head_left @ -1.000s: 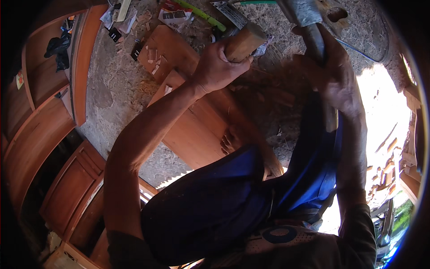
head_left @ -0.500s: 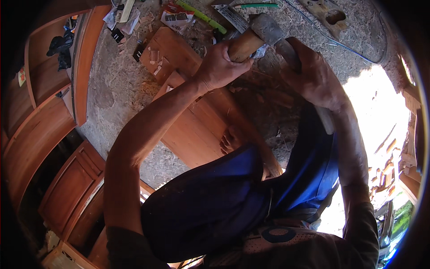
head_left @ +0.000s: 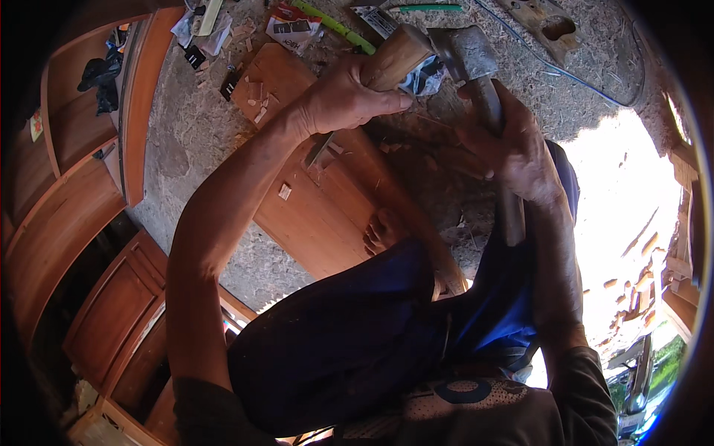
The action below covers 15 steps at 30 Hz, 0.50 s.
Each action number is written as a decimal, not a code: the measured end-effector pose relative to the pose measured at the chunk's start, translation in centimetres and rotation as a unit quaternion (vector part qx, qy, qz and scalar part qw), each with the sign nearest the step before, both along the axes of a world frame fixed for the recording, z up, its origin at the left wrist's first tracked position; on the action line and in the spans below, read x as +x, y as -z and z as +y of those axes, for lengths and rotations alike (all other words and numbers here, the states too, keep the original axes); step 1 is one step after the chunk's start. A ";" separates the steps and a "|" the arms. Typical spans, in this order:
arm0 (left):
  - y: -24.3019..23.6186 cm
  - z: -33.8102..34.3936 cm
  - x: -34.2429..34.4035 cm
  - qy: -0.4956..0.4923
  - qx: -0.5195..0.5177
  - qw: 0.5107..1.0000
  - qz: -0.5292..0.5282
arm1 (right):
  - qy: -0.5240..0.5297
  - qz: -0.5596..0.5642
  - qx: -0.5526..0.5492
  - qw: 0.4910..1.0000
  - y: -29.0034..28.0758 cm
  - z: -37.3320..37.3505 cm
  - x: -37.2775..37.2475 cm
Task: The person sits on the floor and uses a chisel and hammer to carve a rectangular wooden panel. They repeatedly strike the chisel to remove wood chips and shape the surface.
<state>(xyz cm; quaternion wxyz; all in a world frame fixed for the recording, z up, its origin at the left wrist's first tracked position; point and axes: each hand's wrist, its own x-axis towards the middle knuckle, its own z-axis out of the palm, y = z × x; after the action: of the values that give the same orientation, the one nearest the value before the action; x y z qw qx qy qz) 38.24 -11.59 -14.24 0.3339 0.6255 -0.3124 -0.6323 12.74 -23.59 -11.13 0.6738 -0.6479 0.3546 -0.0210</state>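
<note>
My left hand is closed around the thick wooden handle of a chisel, its blade pointing down at the reddish-brown board below. My right hand grips the handle of a hammer, whose grey metal head is level with the top of the chisel handle, a small gap to its right. The board lies slantwise on the floor, with chips around the spot under the blade. My bare foot rests on the board.
Wooden cabinet frames and a panelled door stand at the left. A green level-like bar, a saw blade and a cable lie on the far floor. Wood scraps are scattered in the bright sunlight at right.
The hammer head has come off the top of the chisel handle and moved right. My left hand has shifted slightly left, and a wood chip now shows on the board.
</note>
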 end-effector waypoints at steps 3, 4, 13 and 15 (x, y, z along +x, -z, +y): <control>-1.6 -1.2 -2.2 -0.067 -0.126 0.978 -0.154 | 0.020 0.004 0.043 0.999 0.1 0.3 -0.1; -1.4 -1.2 -2.3 -0.055 -0.132 0.975 -0.173 | 0.016 0.007 0.047 0.999 0.1 0.2 0.0; 0.8 0.7 -1.2 -0.057 -0.112 0.977 -0.170 | 0.033 -0.014 0.040 0.999 0.5 0.4 0.1; 0.5 0.8 -1.5 -0.079 -0.124 0.977 -0.152 | 0.025 -0.007 -0.012 1.000 0.6 0.6 0.1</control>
<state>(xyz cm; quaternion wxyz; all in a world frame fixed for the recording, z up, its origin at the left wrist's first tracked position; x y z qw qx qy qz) 36.69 -10.77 -14.70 0.4067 0.6907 -0.3846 -0.4578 12.85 -22.97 -11.70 0.6675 -0.6468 0.3659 -0.0465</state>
